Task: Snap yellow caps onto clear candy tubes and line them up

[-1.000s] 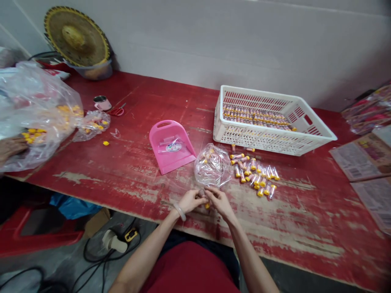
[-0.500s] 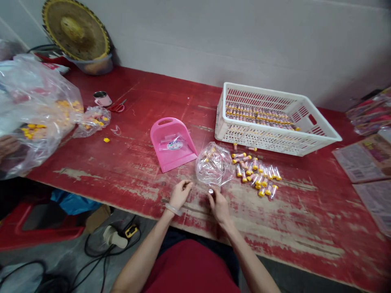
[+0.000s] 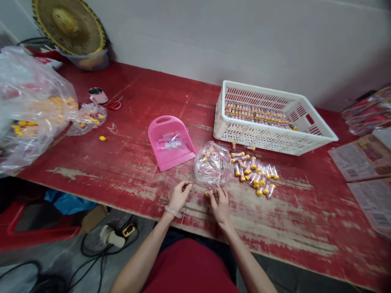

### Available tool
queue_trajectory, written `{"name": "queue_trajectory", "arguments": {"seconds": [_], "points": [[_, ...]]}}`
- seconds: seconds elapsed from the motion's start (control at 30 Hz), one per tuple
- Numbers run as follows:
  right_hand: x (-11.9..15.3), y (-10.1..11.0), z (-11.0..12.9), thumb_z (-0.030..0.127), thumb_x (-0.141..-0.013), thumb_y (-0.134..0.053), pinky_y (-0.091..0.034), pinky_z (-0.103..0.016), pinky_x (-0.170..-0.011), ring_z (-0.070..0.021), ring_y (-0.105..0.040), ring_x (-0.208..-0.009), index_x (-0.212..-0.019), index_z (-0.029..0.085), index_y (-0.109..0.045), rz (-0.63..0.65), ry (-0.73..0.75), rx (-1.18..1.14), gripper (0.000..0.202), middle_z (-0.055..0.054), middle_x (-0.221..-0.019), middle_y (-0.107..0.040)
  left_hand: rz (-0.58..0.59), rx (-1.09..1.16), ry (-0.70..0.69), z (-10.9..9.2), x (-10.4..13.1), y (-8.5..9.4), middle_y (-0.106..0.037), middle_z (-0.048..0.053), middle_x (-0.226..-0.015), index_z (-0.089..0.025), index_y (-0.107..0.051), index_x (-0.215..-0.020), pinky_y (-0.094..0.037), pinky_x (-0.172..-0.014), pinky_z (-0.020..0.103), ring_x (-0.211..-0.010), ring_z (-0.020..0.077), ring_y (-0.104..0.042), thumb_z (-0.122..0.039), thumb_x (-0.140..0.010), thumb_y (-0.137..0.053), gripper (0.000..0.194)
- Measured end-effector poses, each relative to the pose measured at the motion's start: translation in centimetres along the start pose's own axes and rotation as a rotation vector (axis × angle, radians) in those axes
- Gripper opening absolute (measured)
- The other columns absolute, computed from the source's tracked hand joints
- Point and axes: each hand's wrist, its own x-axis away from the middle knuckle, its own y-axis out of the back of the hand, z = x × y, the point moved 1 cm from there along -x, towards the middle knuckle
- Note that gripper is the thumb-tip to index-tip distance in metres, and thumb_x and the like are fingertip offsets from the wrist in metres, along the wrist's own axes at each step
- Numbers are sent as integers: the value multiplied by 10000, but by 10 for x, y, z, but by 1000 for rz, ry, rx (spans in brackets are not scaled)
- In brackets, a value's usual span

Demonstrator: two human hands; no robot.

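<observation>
My right hand (image 3: 220, 206) pinches a small tube, its yellow cap (image 3: 207, 193) showing at the fingertips and the rest hidden. To its left, my left hand (image 3: 179, 197) has thumb and fingertips closed together; whatever they may hold is too small to make out. Just beyond both hands lies a clear plastic bag (image 3: 214, 165) with some small pink and yellow pieces inside. Right of the bag, several clear tubes with yellow caps (image 3: 258, 179) lie in a loose pile. A pink dustpan-shaped scoop (image 3: 174, 156) rests left of the bag, with clear tubes on it.
A white crate (image 3: 271, 140) holds rows of yellow-capped tubes. Large plastic bags (image 3: 39, 93) with yellow pieces, a pink mug (image 3: 98, 96) and red scissors (image 3: 113, 105) are at the left. Cartons (image 3: 360, 156) lie at the right. Cables (image 3: 94, 254) run across the floor.
The tube in my right hand has turned: a silvery round end showed before, its yellow cap shows now. My right fingers have spread somewhat. The view has shifted slightly.
</observation>
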Motion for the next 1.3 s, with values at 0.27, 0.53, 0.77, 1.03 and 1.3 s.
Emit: {"name": "queue_trajectory", "arguments": {"seconds": [0.27, 0.53, 0.77, 1.03, 1.3], "points": [[-11, 8, 17, 518, -811, -623, -464, -320, -750, -204, -609, -811, -911, 176, -652, -59, -298, -361, 358, -68, -897, -693, -1, 33, 8, 4, 1, 0, -703, 45, -822, -161, -675, -902, -497, -732, 296, -760, 180, -639, -410, -803, -576, 286], [3, -6, 3, 440, -913, -507, -377, -447, -925, -273, -495, -1014, -1091, 215, -651, -29, 172, 263, 321, -98, -1027, -670, 13, 35, -2, 7, 4, 1, -694, 37, -796, -163, -671, -923, -493, -707, 280, -735, 171, -630, -413, -828, -559, 290], [7, -11, -6, 464, -922, -488, -370, -434, -894, -267, -492, -976, -1061, 199, -652, -9, 183, 344, 341, -104, -978, -654, 25, 42, 16, 5, 7, -1, -693, 41, -794, -158, -672, -912, -492, -712, 285, -736, 176, -630, -417, -813, -565, 297], [-63, 94, -24, 526, -916, -446, -328, -448, -911, -288, -461, -1006, -1103, 126, -649, -428, 67, 462, 485, -169, -1048, -638, -28, 70, 2, -8, 8, 14, -671, 34, -754, -158, -667, -933, -486, -614, 254, -650, 151, -598, -455, -795, -592, 337], [-100, 153, 59, 410, -900, -522, -394, -483, -947, -262, -519, -1060, -1176, 160, -620, -535, 320, 447, 385, -121, -1087, -636, -213, 107, -250, -91, 37, 45, -654, 20, -765, -165, -666, -1027, -515, -620, 228, -670, 123, -606, -404, -850, -601, 304]]}}
